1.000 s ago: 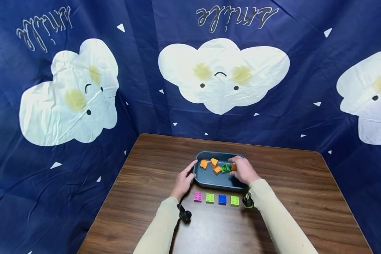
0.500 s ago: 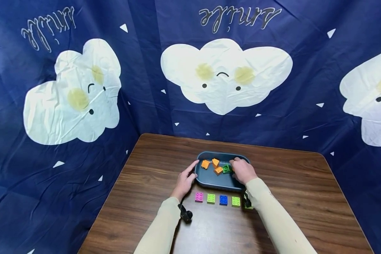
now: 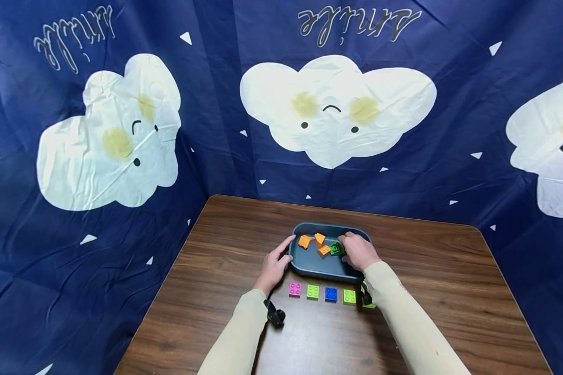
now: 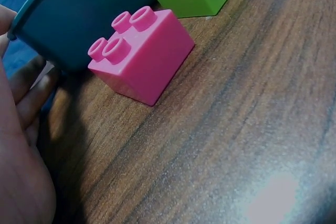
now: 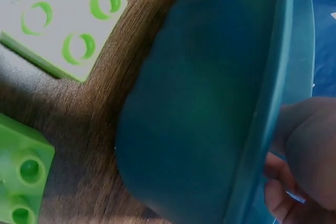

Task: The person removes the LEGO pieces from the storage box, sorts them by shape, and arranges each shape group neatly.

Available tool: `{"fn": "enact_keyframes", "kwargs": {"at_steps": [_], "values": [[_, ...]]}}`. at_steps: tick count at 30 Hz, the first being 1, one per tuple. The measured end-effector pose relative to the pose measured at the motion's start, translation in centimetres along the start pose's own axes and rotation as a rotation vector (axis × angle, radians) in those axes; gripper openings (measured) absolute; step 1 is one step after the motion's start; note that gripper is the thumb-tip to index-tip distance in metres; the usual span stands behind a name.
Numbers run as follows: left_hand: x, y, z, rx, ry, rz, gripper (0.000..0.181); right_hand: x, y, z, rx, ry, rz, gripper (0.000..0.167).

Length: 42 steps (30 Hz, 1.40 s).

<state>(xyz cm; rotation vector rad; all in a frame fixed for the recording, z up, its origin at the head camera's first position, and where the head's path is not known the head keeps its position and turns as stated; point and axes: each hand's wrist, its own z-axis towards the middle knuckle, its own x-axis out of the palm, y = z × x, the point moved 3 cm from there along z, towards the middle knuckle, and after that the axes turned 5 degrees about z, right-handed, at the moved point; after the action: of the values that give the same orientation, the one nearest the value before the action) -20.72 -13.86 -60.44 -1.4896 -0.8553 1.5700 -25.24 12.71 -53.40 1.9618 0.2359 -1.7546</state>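
Observation:
My left hand (image 3: 273, 268) rests against the left end of a dark teal tray (image 3: 316, 271), thumb and index finger spread along its rim. Inside the tray reaches my right hand (image 3: 360, 251), fingers bent down; whatever lies under them is hidden. Close to its fingertips is a green toy brick (image 3: 335, 249). Several orange bricks (image 3: 324, 251) lie loosely towards the tray's left. Before the tray runs a row of studded bricks: pink (image 4: 142, 59), lime (image 3: 312, 291), blue (image 3: 330, 294), lime (image 5: 63, 22) and another lime brick (image 5: 23, 174) partly covered by my right wrist.
The brown wooden table (image 3: 202, 307) has its far edge near a dark blue cloth (image 3: 216, 104) with white clouds, which also hangs at both sides. A small black camera (image 3: 276, 315) sits on my left wrist.
My right hand has settled lower in the tray, and the orange brick seen beneath its fingers is now covered. The left hand stays at the rim. The whole view has shifted slightly.

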Motion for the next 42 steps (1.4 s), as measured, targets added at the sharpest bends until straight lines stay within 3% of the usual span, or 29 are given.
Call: {"fn": "enact_keyframes", "kwargs": {"at_steps": [13,20,28,42], "values": [[0.1,0.1,0.1,0.013,-0.008,0.011,0.064,0.4,0.3,0.4,0.007,0.037,0.015,0.052],[0.3,0.3,0.2,0.041,-0.032,0.024,0.063,0.6,0.8,0.3,-0.004,0.014,0.052,0.041],[0.2,0.3,0.1,0.031,-0.022,0.013,0.063,0.8,0.9,0.5,-0.013,0.027,0.053,0.028],[0.1,0.0,0.0,0.023,-0.012,-0.009,0.063,0.7,0.7,0.0,-0.049,0.023,0.004,0.033]]}}
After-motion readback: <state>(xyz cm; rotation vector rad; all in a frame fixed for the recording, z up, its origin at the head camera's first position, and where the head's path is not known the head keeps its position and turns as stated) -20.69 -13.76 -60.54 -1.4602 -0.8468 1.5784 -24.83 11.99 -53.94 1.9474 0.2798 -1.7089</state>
